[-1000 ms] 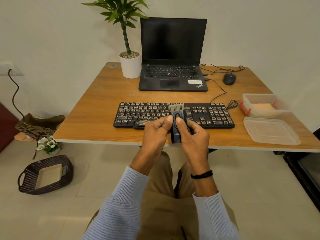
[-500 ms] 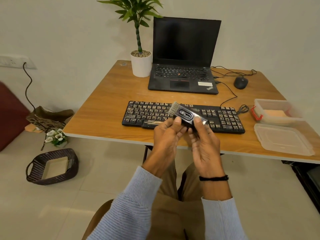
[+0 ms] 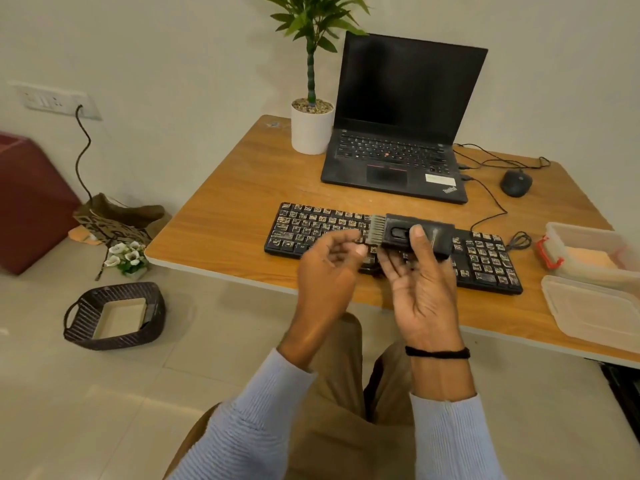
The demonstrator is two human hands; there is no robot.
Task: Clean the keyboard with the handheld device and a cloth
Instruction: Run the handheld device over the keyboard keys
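Desk held laptop far, keyboard nearer, lid + tub at right, plant pot, mouse. 2 hands blocked keyboard's middle: right hand gripped handheld device w/ thumb on top; left hand loosely curled, empty, beside bristles.

One keyboard, one laptop, one mouse, one device, two hands.

The rectangular orange-brown wooden table carries a black full-size keyboard near its front edge. Behind the keyboard stands an open black laptop. Behind-left is a white cylindrical plant pot, behind-right a black mouse. To its right are a clear plastic box and a flat clear lid.
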